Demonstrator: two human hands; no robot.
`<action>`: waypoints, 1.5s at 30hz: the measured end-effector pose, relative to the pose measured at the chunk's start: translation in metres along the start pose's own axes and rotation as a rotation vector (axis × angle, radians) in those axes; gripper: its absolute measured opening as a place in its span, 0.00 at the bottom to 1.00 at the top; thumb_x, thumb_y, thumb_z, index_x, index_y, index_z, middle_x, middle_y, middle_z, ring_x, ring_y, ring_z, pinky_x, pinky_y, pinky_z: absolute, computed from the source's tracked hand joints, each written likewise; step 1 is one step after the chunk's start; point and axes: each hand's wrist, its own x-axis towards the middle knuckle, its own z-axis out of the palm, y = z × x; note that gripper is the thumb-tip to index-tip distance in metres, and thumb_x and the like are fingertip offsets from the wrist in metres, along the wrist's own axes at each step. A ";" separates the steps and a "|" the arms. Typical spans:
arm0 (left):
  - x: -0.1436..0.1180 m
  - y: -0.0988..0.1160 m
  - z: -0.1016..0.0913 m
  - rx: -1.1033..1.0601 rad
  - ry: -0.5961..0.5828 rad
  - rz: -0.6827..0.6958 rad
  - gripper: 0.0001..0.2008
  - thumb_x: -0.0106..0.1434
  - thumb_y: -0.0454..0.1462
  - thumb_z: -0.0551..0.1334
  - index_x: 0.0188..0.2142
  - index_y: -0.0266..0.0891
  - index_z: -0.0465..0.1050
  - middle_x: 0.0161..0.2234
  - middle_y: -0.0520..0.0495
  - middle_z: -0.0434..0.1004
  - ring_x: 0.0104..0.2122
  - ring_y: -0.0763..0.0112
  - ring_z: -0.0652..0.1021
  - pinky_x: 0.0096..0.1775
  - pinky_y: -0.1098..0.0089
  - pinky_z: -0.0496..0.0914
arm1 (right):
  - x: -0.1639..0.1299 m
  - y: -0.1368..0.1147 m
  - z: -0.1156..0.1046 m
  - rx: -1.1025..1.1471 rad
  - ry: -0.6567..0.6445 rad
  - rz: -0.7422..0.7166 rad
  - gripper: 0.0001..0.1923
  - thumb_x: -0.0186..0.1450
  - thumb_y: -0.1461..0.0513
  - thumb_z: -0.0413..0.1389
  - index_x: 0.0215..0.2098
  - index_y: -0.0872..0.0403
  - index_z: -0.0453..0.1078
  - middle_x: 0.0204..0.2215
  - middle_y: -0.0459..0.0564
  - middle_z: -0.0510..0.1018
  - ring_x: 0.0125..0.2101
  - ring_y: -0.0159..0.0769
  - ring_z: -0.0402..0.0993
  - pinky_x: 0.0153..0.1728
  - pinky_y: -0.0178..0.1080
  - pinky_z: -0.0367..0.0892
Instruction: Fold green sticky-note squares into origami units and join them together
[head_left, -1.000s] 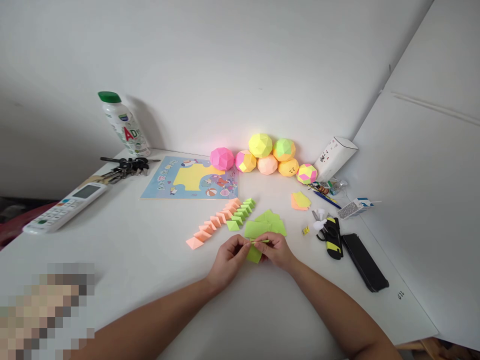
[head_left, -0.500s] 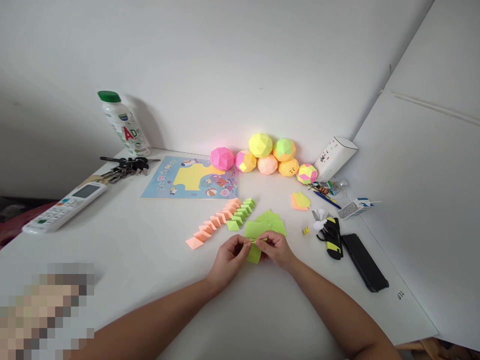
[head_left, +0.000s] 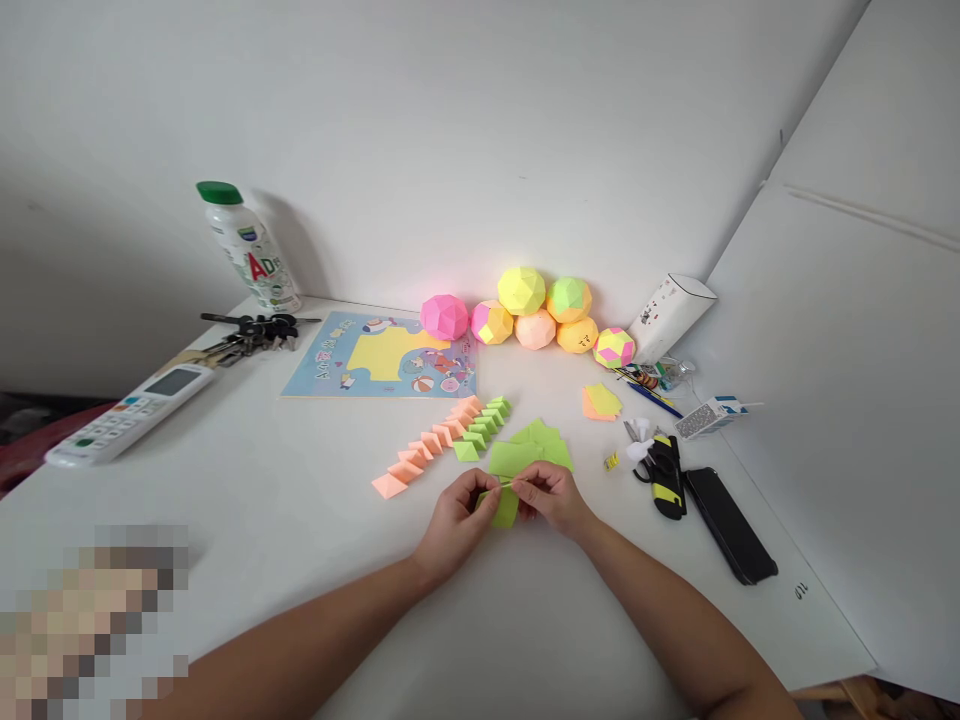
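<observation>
Between my two hands is a small green sheet of paper [head_left: 505, 511], its upper edge folded over. My left hand [head_left: 460, 515] pinches the fold from the left, thumb against fingers. On the other side my right hand [head_left: 553, 498] pinches the same edge, its fingertips close to the left ones. Loose green paper squares [head_left: 536, 447] lie just beyond my hands. To the left of these stand a row of folded green paper units [head_left: 481, 430] and a longer row of folded peach ones [head_left: 426, 450].
Faceted paper balls [head_left: 520, 291] sit along the wall beside a blue printed folder [head_left: 319, 360]. At right are yellow and peach paper [head_left: 601, 401], scissors [head_left: 643, 464], a box cutter [head_left: 668, 490] and a black phone [head_left: 730, 525]. A bottle [head_left: 251, 255] and remote control [head_left: 131, 415] stand left.
The lower part of the green sheet has shifted slightly left and swung between my fingers. Both hands stay nearly in place, still pinching the folded edge.
</observation>
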 end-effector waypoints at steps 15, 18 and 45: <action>-0.001 0.003 0.002 0.033 0.036 0.006 0.10 0.58 0.42 0.58 0.26 0.38 0.65 0.23 0.53 0.64 0.24 0.75 0.66 0.26 0.75 0.63 | -0.001 -0.001 0.000 0.014 0.024 0.034 0.13 0.55 0.54 0.60 0.25 0.56 0.69 0.16 0.42 0.70 0.15 0.26 0.64 0.16 0.31 0.63; -0.001 0.005 0.002 0.000 0.046 -0.014 0.11 0.57 0.43 0.58 0.26 0.38 0.63 0.23 0.54 0.61 0.23 0.76 0.65 0.26 0.75 0.62 | 0.001 0.001 -0.002 0.069 0.083 0.046 0.13 0.54 0.54 0.60 0.25 0.55 0.67 0.14 0.40 0.68 0.13 0.26 0.62 0.14 0.31 0.61; -0.001 0.000 0.001 0.053 -0.008 0.018 0.07 0.57 0.37 0.57 0.24 0.37 0.62 0.23 0.54 0.62 0.23 0.76 0.64 0.26 0.75 0.60 | 0.002 0.004 -0.004 0.060 0.019 0.038 0.09 0.53 0.60 0.59 0.22 0.56 0.65 0.13 0.41 0.69 0.12 0.25 0.62 0.13 0.29 0.57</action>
